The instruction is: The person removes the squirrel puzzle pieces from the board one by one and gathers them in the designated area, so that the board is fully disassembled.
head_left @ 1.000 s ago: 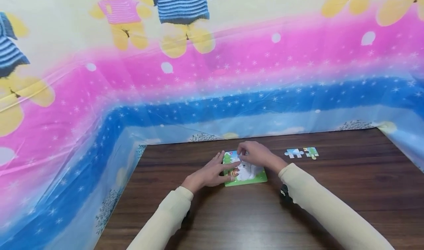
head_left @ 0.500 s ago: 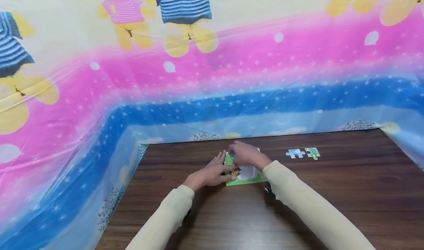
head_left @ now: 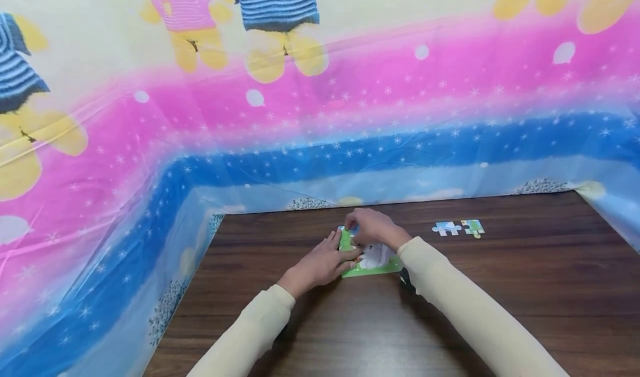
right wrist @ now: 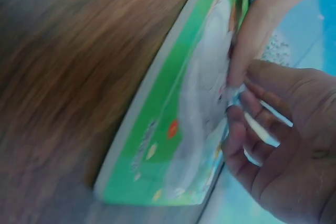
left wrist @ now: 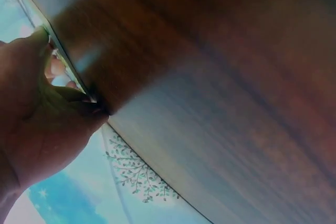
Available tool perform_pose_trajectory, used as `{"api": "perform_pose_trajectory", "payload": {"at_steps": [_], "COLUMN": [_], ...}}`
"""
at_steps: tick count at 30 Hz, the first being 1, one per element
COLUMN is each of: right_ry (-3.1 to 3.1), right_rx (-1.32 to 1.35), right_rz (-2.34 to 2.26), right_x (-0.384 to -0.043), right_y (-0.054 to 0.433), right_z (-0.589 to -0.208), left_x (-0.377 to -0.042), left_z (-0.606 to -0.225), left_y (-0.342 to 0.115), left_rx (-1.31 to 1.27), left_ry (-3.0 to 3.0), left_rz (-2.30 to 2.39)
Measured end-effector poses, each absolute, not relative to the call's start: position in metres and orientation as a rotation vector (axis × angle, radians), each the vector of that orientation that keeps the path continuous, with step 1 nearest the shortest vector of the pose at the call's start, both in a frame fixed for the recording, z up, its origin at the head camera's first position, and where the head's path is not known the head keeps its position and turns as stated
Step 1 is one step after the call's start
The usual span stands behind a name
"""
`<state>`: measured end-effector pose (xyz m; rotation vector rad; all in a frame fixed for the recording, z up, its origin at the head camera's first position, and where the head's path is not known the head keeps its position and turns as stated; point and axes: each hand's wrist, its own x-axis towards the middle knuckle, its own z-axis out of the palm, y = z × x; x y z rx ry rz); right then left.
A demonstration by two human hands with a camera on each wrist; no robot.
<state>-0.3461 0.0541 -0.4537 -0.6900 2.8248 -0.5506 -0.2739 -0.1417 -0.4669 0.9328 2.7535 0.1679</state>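
A small picture puzzle [head_left: 370,271] with a green border and a white animal lies on the dark wooden table, partly covered by both hands. My left hand [head_left: 320,263] rests with extended fingers on its left side; in the left wrist view, thumb and fingers are at the puzzle's edge. Over the upper part, my right hand [head_left: 372,228] has its thumb and fingers bent together. The right wrist view shows those fingertips pinching a small bluish puzzle piece [right wrist: 235,94] close against the picture, mostly hidden by the fingers.
To the right on the table [head_left: 540,277] lie two loose puzzle pieces, a blue-and-white one [head_left: 446,229] and a green-and-blue one [head_left: 473,228], side by side. A patterned cloth [head_left: 320,127] hangs behind the table's far edge.
My right hand has shifted left across the puzzle toward its upper left, close to my left hand, then stayed there. My left hand has barely moved.
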Motion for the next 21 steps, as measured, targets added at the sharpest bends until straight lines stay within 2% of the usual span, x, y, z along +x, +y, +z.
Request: {"api": "perform_pose_trajectory", "payload": {"at_steps": [8,21], "right_ry": [2.770,2.786], "right_rx": [-0.697,-0.689], "right_rz": [-0.674,-0.759], "right_x": [-0.352,-0.352], "right_y": [0.061,0.062], "right_z": [-0.463,-0.470], "left_x": [-0.274,-0.272], "left_z": [-0.463,-0.467], "left_y": [-0.155,-0.160], "left_rx": [0.949,1.022], "left_ry": [2.659,2.683], "left_rz": [0.319,0.254]}}
